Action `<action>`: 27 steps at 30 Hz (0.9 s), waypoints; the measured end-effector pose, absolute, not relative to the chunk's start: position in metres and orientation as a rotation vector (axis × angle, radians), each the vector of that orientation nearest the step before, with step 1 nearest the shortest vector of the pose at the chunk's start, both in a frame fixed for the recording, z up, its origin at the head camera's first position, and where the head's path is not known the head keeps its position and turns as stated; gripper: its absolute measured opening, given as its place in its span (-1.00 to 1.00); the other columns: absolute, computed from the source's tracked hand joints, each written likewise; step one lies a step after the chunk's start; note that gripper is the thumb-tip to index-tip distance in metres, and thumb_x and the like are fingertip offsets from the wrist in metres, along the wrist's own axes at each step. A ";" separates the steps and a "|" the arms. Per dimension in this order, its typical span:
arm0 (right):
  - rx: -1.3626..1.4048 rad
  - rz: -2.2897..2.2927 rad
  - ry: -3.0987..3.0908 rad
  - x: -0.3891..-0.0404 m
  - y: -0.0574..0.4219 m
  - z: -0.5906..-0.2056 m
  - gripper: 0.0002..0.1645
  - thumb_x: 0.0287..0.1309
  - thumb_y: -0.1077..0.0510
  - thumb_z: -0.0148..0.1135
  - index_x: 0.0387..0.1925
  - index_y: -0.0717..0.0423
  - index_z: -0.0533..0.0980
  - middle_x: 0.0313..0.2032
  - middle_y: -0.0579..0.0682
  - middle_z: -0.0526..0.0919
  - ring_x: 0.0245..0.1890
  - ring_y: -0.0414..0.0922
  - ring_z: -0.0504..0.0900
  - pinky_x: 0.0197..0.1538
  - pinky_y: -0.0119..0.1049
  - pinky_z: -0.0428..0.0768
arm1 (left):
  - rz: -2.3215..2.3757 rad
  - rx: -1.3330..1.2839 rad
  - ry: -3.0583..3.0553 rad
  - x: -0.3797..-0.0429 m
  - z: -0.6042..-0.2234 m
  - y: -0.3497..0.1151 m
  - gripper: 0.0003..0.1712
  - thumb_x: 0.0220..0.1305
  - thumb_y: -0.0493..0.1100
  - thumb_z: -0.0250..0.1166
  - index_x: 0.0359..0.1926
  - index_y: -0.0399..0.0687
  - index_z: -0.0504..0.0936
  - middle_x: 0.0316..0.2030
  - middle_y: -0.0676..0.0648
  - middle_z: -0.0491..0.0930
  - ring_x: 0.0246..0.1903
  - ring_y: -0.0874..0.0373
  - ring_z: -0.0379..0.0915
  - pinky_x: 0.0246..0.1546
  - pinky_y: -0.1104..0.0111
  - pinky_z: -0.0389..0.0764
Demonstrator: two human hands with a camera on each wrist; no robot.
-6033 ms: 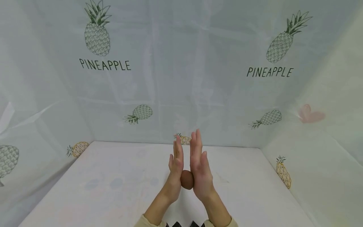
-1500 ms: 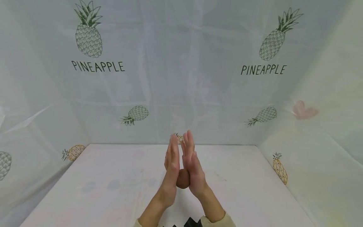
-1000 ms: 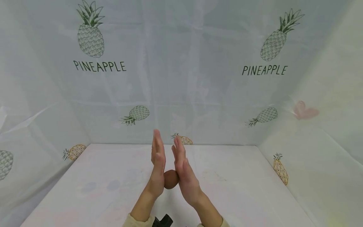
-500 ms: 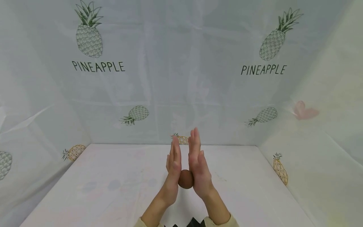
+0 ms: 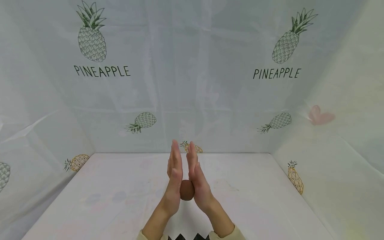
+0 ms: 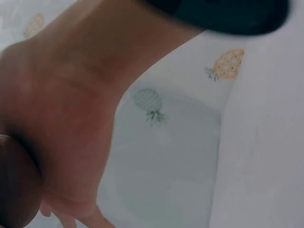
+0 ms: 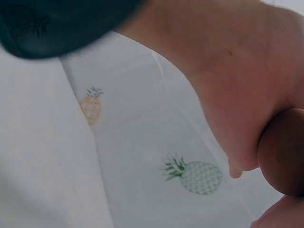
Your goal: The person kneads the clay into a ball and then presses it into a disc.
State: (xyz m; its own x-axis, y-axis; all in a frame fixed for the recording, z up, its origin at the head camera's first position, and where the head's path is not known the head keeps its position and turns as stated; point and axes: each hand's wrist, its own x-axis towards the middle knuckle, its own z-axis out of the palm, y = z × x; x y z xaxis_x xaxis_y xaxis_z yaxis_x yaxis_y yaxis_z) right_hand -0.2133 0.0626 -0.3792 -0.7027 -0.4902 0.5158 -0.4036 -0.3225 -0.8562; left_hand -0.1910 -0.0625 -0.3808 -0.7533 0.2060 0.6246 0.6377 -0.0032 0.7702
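Note:
A smooth, round brown ball (image 5: 187, 190), clay-like in look, is pressed between the heels of two upright palms. My left hand (image 5: 174, 180) lies against its left side with the fingers straight and pointing up and away. Against the right side rests my right hand (image 5: 199, 183), its fingers likewise straight. Above the ball a narrow gap separates the two hands. In the left wrist view the ball (image 6: 18, 183) touches the palm at the left edge. The right wrist view shows the ball (image 7: 285, 152) against the right palm, partly cut off by the frame.
Below the hands spreads a white table (image 5: 120, 206) with faint coloured smudges. A pale sheet (image 5: 192, 83) printed with pineapples hangs behind it and along both sides. Dark wrist straps show at the bottom edge of the head view.
Both hands have shifted back and forth sideways with the ball between them, and are now left of where they were half a second ago. The ball looks rounder than six seconds ago.

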 end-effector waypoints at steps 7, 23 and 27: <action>-1.215 -2.132 1.801 -0.199 0.048 -0.378 -0.28 0.65 -0.27 -0.75 0.69 -0.38 -0.49 0.66 -0.35 -0.56 0.68 -0.02 -0.54 0.53 0.37 -0.57 | -1.895 -0.782 -1.892 -0.202 -0.378 -0.085 -0.23 0.58 0.45 -0.60 0.67 0.53 -0.51 0.65 0.30 -0.67 0.61 0.26 -0.84 0.43 -0.35 -0.72; -1.269 -2.324 1.803 -0.201 0.071 -0.363 -0.27 0.62 -0.22 -0.81 0.70 -0.36 -0.50 0.68 -0.21 -0.53 0.68 -0.04 -0.51 0.51 0.32 -0.64 | -1.825 -0.857 -2.002 -0.200 -0.391 -0.054 -0.32 0.68 0.20 -0.61 0.68 0.41 -0.52 0.67 0.27 -0.65 0.64 0.16 -0.83 0.43 -0.21 -0.77; -1.257 -2.336 1.784 -0.208 0.072 -0.366 -0.27 0.63 -0.22 -0.79 0.69 -0.34 -0.51 0.68 -0.19 -0.54 0.68 -0.02 -0.54 0.50 0.34 -0.66 | -1.866 -0.867 -1.990 -0.191 -0.387 -0.052 -0.33 0.68 0.16 -0.61 0.68 0.46 -0.50 0.68 0.27 -0.63 0.63 0.21 -0.82 0.43 -0.26 -0.73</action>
